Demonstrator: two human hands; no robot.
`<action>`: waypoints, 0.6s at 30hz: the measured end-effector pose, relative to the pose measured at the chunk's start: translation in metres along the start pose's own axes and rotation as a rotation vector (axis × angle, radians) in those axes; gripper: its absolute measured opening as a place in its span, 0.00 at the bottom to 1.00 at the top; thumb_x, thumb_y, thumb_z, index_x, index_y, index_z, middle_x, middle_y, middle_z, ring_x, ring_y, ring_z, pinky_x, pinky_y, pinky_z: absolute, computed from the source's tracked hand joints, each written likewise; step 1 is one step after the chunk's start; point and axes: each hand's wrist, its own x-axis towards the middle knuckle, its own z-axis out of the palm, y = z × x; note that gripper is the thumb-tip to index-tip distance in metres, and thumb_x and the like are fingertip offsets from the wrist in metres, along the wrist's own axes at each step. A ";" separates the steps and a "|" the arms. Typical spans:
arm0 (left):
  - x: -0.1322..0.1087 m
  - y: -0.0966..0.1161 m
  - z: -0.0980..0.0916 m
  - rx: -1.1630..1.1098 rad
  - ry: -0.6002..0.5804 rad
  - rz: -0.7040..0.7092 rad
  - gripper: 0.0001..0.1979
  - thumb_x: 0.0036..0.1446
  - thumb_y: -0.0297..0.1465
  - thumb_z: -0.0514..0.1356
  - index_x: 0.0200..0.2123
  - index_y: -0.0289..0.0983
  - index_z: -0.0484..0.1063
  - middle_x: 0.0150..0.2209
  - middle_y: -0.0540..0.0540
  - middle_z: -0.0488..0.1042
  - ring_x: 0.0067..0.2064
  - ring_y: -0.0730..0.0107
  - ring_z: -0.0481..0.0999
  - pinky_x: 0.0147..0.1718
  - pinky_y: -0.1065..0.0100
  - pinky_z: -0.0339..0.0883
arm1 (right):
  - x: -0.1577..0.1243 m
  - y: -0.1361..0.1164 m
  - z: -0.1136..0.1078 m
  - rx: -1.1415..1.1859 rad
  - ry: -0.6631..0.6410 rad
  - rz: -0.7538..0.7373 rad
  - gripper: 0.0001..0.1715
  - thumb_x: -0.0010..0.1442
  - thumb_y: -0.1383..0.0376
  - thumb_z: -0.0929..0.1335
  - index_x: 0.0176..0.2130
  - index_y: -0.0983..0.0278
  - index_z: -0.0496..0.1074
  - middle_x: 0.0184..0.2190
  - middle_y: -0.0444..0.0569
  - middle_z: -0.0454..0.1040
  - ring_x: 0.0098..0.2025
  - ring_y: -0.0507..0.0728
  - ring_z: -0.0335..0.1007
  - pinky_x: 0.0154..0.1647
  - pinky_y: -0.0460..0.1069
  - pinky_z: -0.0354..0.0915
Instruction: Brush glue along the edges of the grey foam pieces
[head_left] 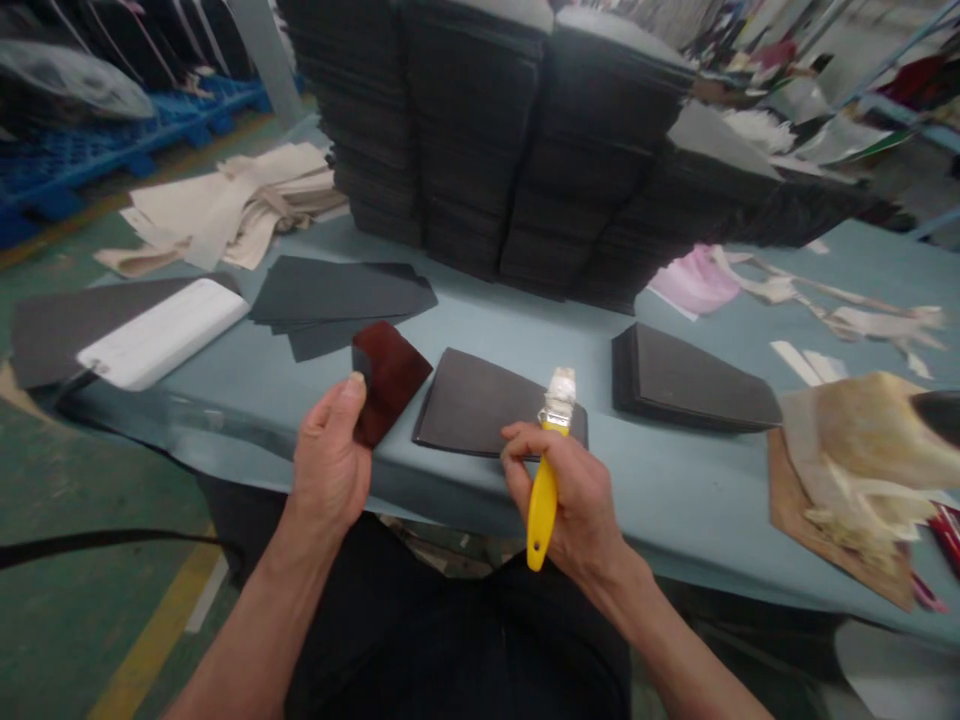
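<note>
I note my left fingers (346,398) pinching 1 dark-red piece (391,384) over the counter (675,490), my right fingers (526,439) clamped on 1 yellow brush (545,500), whose whitish bristles (562,384), if wet, could smear the dark panel (472,400) should my grip slip.

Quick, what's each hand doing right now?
Left hand: closed, holding a reddish-brown piece by its edge.
Right hand: closed, holding a yellow-handled brush.

The brush handle (543,508) is smooth plastic, the reddish-brown piece (391,382) faintly glossy.
</note>
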 end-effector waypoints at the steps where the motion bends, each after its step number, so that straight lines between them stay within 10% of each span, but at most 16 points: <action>1: 0.003 0.002 0.000 -0.133 -0.009 -0.067 0.21 0.63 0.54 0.63 0.39 0.44 0.80 0.42 0.44 0.85 0.49 0.55 0.85 0.52 0.57 0.83 | 0.000 0.000 0.001 -0.004 -0.011 0.001 0.07 0.70 0.72 0.69 0.42 0.58 0.73 0.43 0.50 0.87 0.44 0.58 0.88 0.46 0.53 0.81; 7: 0.019 0.013 -0.007 -0.607 0.036 -0.317 0.06 0.65 0.38 0.68 0.43 0.45 0.82 0.53 0.48 0.87 0.67 0.60 0.79 0.64 0.60 0.80 | -0.009 0.008 0.000 -0.029 -0.069 0.004 0.08 0.70 0.72 0.70 0.43 0.58 0.72 0.43 0.51 0.87 0.43 0.59 0.88 0.43 0.52 0.81; 18: 0.024 0.008 -0.022 -0.617 0.064 -0.391 0.10 0.69 0.41 0.62 0.44 0.43 0.81 0.53 0.45 0.87 0.66 0.59 0.80 0.61 0.58 0.82 | -0.025 0.020 -0.006 -0.110 -0.075 0.004 0.06 0.71 0.71 0.69 0.44 0.58 0.71 0.44 0.51 0.87 0.42 0.59 0.88 0.44 0.52 0.80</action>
